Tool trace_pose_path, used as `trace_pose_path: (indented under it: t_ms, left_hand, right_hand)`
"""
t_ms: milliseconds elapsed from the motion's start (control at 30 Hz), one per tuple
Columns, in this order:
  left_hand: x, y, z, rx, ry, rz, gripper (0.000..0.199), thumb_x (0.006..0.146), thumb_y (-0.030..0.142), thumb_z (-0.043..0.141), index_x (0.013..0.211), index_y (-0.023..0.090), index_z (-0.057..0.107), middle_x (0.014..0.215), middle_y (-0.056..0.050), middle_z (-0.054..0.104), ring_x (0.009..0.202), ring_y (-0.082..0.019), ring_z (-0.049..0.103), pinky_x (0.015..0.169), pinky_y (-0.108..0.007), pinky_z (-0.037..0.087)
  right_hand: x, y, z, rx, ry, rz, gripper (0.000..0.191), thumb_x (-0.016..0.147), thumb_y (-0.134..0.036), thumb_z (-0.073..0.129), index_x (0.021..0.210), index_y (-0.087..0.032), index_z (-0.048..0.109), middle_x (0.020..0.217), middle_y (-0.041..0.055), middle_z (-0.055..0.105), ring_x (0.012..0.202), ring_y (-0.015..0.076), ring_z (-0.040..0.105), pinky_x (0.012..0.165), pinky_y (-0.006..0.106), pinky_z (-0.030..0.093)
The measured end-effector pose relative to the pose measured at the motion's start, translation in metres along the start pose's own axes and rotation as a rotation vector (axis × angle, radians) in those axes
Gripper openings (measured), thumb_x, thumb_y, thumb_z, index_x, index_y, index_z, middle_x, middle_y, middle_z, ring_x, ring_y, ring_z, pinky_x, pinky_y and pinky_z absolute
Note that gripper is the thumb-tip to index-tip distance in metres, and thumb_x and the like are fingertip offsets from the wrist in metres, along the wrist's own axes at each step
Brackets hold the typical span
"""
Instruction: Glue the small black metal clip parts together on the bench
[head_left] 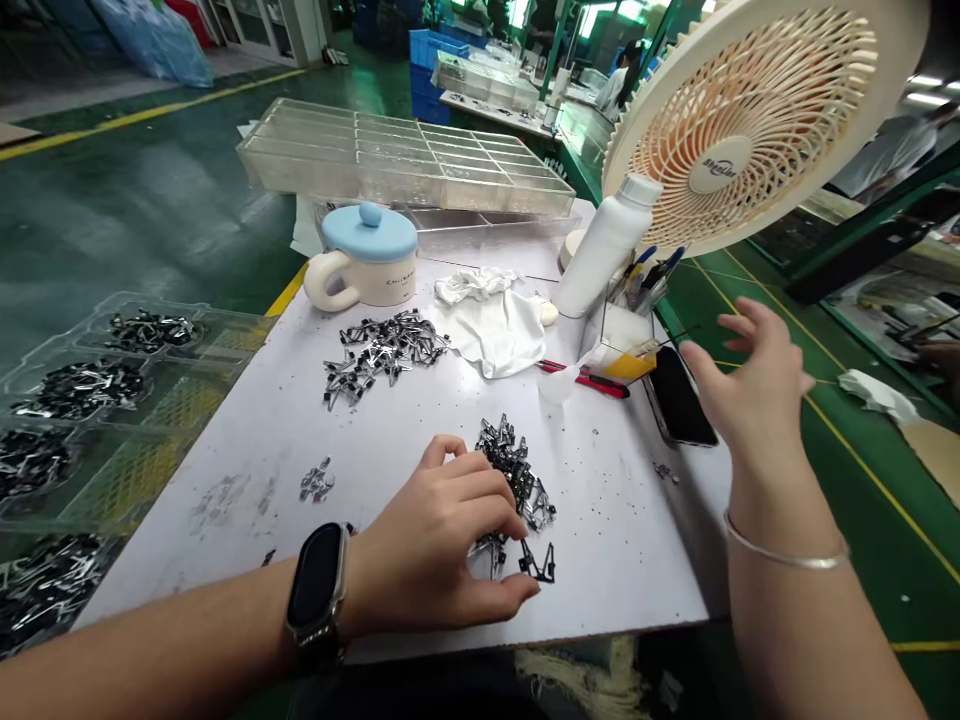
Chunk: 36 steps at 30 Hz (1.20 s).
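Note:
My left hand (442, 535), with a smartwatch (319, 580) on the wrist, rests low over the near edge of a pile of small black and silver metal parts (517, 465). Its thumb and index finger are apart. Just beyond their tips, a black angular part (538, 562) lies on the white tabletop (600, 560). Raised past the table's right edge, my right hand (757, 385) has its fingers spread and nothing visible in it. A phone (681, 398) lies on the table close to that hand.
A second pile of parts (386, 350) lies farther back, by a lidded mug (367, 255) and a white cloth (495, 325). A white bottle (607, 245), pen holder (619, 335) and fan (742, 130) stand right. Clear trays (405, 160) lie behind; a parts-filled tray (180, 400) sits left.

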<state>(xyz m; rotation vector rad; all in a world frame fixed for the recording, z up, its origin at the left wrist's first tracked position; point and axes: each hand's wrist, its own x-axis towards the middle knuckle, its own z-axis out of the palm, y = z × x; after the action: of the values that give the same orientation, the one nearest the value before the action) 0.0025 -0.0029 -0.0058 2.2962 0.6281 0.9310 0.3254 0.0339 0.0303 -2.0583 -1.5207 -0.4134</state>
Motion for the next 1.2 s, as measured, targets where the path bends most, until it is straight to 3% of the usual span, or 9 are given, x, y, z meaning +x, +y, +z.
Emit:
trace_pose_path:
  t_ms: [100, 167, 233, 333, 600, 867, 967, 1067, 1200]
  left_hand:
    - [0.001, 0.0, -0.001, 0.005, 0.009, 0.004, 0.019, 0.067, 0.03, 0.076, 0.074, 0.017, 0.063, 0.075, 0.005, 0.065, 0.074, -0.01, 0.057, 0.086, -0.033, 0.03]
    - [0.0, 0.0, -0.001, -0.001, -0.004, 0.009, 0.02, 0.067, 0.031, 0.076, 0.074, 0.017, 0.064, 0.074, 0.005, 0.065, 0.073, -0.01, 0.057, 0.085, -0.033, 0.031]
    - [0.0, 0.0, 0.0, -0.002, -0.016, 0.012, 0.02, 0.068, 0.031, 0.076, 0.074, 0.017, 0.064, 0.074, 0.004, 0.065, 0.073, -0.01, 0.057, 0.085, -0.033, 0.031]
    - [-0.001, 0.0, 0.0, 0.01, -0.024, 0.01, 0.019, 0.068, 0.031, 0.076, 0.074, 0.017, 0.064, 0.074, 0.004, 0.064, 0.073, -0.01, 0.057, 0.086, -0.033, 0.031]
    - [0.002, 0.001, -0.002, 0.042, 0.021, 0.024, 0.017, 0.069, 0.029, 0.075, 0.074, 0.018, 0.063, 0.075, 0.004, 0.065, 0.073, -0.011, 0.057, 0.086, -0.033, 0.03]
    - [0.002, 0.001, -0.004, 0.106, 0.034, 0.062, 0.017, 0.071, 0.03, 0.074, 0.074, 0.017, 0.063, 0.075, 0.003, 0.065, 0.073, -0.011, 0.058, 0.084, -0.034, 0.033]
    - [0.001, 0.002, -0.004, 0.209, 0.065, 0.152, 0.017, 0.074, 0.032, 0.07, 0.074, 0.016, 0.062, 0.073, 0.002, 0.066, 0.071, -0.012, 0.057, 0.084, -0.036, 0.033]
    - [0.0, 0.002, -0.003, 0.321, 0.082, 0.245, 0.018, 0.078, 0.033, 0.066, 0.076, 0.016, 0.062, 0.072, 0.001, 0.066, 0.071, -0.012, 0.057, 0.083, -0.038, 0.032]
    - [-0.001, 0.003, -0.002, 0.37, 0.083, 0.305, 0.021, 0.079, 0.034, 0.065, 0.075, 0.014, 0.062, 0.072, 0.001, 0.066, 0.071, -0.013, 0.057, 0.081, -0.039, 0.033]
  right_hand:
    - [-0.039, 0.02, -0.019, 0.011, -0.075, 0.104, 0.038, 0.077, -0.045, 0.056, 0.103, -0.019, 0.064, 0.109, 0.0107, 0.063, 0.094, 0.025, 0.057, 0.084, 0.042, 0.037]
    - [-0.069, 0.036, -0.027, 0.047, -0.197, 0.161, 0.033, 0.075, -0.048, 0.057, 0.086, -0.019, 0.069, 0.091, 0.0077, 0.068, 0.079, 0.0206, 0.059, 0.072, 0.034, 0.041]
    - [-0.095, 0.05, -0.028, 0.079, -0.266, 0.229, 0.038, 0.072, -0.054, 0.057, 0.081, -0.019, 0.071, 0.085, 0.0073, 0.069, 0.067, 0.0187, 0.057, 0.064, 0.033, 0.041]
    - [-0.119, 0.06, -0.021, 0.134, -0.294, 0.296, 0.044, 0.07, -0.058, 0.058, 0.085, -0.019, 0.073, 0.092, 0.008, 0.07, 0.071, 0.0196, 0.059, 0.067, 0.033, 0.045]
    - [-0.125, 0.046, -0.002, 0.224, -0.174, 0.353, 0.04, 0.071, -0.054, 0.061, 0.081, -0.017, 0.073, 0.088, 0.0081, 0.067, 0.074, 0.0183, 0.058, 0.072, 0.033, 0.045]
    - [-0.156, 0.015, -0.028, 0.342, 0.015, 0.495, 0.034, 0.073, -0.043, 0.07, 0.096, -0.017, 0.07, 0.092, 0.0065, 0.068, 0.078, 0.0186, 0.061, 0.071, 0.032, 0.046]
    - [-0.174, -0.021, -0.042, 0.548, 0.045, 0.376, 0.023, 0.075, -0.028, 0.072, 0.096, -0.02, 0.068, 0.094, 0.0049, 0.066, 0.083, 0.0177, 0.061, 0.071, 0.029, 0.047]
    - [-0.178, -0.059, -0.054, 0.675, -0.042, 0.023, 0.016, 0.078, -0.009, 0.065, 0.092, -0.017, 0.065, 0.09, 0.0052, 0.062, 0.085, 0.0155, 0.059, 0.07, 0.028, 0.045]
    - [-0.171, -0.088, -0.058, 0.578, -0.168, -0.337, 0.022, 0.079, 0.002, 0.058, 0.096, -0.012, 0.061, 0.087, 0.0072, 0.056, 0.083, 0.0138, 0.054, 0.069, 0.031, 0.042]
